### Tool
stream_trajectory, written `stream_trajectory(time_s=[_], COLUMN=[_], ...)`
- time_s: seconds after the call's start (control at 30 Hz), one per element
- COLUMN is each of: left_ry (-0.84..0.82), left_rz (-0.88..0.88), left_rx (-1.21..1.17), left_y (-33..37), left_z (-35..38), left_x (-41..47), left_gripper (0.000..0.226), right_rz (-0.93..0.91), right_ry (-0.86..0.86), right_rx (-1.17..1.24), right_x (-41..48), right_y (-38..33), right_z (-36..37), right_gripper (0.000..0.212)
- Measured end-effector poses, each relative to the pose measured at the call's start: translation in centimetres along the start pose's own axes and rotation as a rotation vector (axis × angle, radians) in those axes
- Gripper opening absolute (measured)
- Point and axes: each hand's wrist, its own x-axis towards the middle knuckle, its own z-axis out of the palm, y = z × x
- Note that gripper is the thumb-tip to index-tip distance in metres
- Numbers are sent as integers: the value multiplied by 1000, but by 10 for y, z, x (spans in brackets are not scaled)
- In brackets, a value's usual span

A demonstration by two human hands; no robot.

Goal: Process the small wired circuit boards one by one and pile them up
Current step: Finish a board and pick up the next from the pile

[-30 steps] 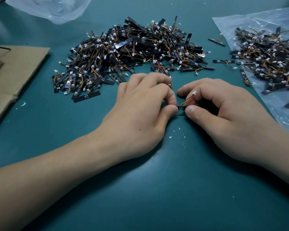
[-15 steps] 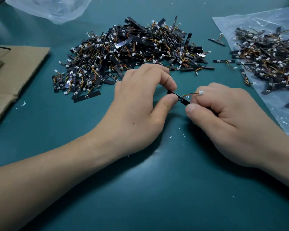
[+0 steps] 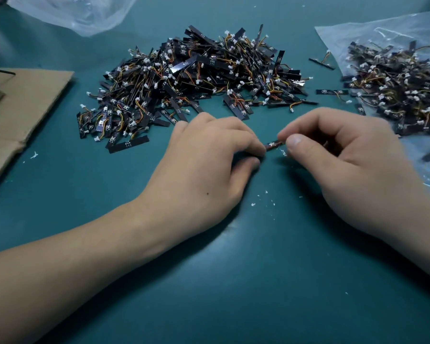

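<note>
Circuit board (image 3: 273, 146), a small dark strip, is held between both hands near the middle of the view, low over the green table (image 3: 233, 281). Whether it touches the table cannot be told. The left hand (image 3: 204, 165) pinches its left end between curled forefinger and thumb. The right hand (image 3: 345, 157) pinches the other end the same way, with its remaining fingers curled in. Only a short, blurred piece of the strip shows between the fingertips, so its wires cannot be made out.

Just behind the hands lies a large heap (image 3: 196, 78) of the same dark strips with orange and yellow wires and white plugs. A second heap (image 3: 395, 88) lies at the right on a clear plastic sheet (image 3: 358, 28). Two loose strips (image 3: 322, 63) lie on the table between the heaps. A flat piece of cardboard (image 3: 30, 100) lies at the left edge, and a crumpled plastic bag (image 3: 72, 13) sits at the top left. Small white flecks (image 3: 253, 204) dot the table near the hands.
</note>
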Motion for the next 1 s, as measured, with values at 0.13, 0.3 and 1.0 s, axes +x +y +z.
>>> stream_trajectory(time_s=[0.13,0.3,1.0], left_ry=[15,17,39], left_rz=[-9,-54,-110], left_rx=[-134,-218,-302], left_y=[-1,-2,3], left_z=[1,2,-4], left_x=[-2,-3,2], left_gripper=[21,29,7], right_rz=[63,3,-17], right_ry=[-52,-173,-74], right_rx=[-59,-198,-30], right_x=[2,1,2], right_y=[0,-9,-8], right_z=[-2,0,-3], right_gripper=[24,24,8])
